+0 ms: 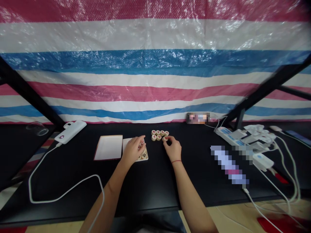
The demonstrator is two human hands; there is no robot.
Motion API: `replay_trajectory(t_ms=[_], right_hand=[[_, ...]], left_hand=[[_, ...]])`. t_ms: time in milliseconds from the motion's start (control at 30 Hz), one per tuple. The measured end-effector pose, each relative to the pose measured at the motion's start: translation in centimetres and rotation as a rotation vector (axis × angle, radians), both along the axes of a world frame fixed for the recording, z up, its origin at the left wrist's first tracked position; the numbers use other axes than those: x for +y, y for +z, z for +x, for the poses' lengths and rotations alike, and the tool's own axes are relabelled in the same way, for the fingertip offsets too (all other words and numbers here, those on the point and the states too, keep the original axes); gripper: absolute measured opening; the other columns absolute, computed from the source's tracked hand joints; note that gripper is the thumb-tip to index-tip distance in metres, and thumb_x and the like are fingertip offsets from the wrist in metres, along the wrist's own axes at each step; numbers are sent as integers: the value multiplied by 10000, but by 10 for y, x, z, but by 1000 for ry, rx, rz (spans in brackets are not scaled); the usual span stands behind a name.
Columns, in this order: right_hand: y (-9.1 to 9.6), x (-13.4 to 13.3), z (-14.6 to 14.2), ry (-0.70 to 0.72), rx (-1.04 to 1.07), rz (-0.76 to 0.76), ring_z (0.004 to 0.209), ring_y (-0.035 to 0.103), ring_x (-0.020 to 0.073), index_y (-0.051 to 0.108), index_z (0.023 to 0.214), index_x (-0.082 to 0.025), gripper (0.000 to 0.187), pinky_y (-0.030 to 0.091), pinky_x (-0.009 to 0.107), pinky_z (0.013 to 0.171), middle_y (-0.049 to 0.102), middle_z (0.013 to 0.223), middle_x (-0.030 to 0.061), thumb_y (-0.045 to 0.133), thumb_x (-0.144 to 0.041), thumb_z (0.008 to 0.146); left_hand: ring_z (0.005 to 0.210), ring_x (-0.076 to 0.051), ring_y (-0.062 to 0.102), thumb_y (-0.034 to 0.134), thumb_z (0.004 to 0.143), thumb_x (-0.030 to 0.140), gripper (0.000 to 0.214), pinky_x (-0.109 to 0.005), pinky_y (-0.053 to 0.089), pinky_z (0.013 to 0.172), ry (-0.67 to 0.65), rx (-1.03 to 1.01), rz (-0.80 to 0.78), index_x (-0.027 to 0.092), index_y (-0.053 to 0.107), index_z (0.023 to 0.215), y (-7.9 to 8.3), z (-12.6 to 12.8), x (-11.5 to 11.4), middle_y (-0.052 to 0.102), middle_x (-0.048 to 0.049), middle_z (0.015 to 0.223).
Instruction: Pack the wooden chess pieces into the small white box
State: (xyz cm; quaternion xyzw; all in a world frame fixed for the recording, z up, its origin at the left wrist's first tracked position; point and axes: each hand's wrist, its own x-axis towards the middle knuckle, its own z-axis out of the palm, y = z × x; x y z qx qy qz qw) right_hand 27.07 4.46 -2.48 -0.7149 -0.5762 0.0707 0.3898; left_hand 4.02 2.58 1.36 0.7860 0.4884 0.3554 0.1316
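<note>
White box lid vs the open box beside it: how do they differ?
The flat white rectangular box lid lies bare and fully in view; the shallow white box tray holds round wooden game pieces and is mostly covered by the left hand. The lid sits farther left. Both rest flat on the black table.

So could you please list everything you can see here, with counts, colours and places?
round wooden game discs: about seven, tan with red marks, grouped at table centre
shallow white box tray: one, holding more discs, under left hand
white box lid: one, red-edged, left of tray
white power bank: one, far left, white cable attached
white power strips with plugs: several, right side
black table: one
striped plastic tarp: red, white, blue, behind
left hand: over tray, holding a disc
right hand: fingertips on a disc at group's edge, red string on wrist
</note>
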Motion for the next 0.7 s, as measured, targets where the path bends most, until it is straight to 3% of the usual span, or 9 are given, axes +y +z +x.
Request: replay_trajectory(t_ms=[433,633,700], right_hand=[[-1,2,-10,-11,-81,-13,898,539,226,661,997,-233,196,309,312,733,692,912,44,597,-279,818],[6,-3,-13,-30,-70,132,872,562,227,668,1005,-204,242,377,332,745,682,962,73,524,-306,840],[13,-7,-22,71,-37,192,846,585,218,671,972,-187,236,412,340,769,687,928,79,494,-303,866]], left_hand=[[899,-178,620,466,913,255,305,-327,475,872,31,15,-31,218,577,1195,4,-1,0,669,-45,920],[910,-205,618,441,906,208,279,-350,421,863,286,158,-89,209,649,1092,9,-8,1,698,-61,984],[945,-227,607,434,911,218,271,-372,400,865,355,231,-138,217,675,1035,11,-9,0,701,-63,997]])
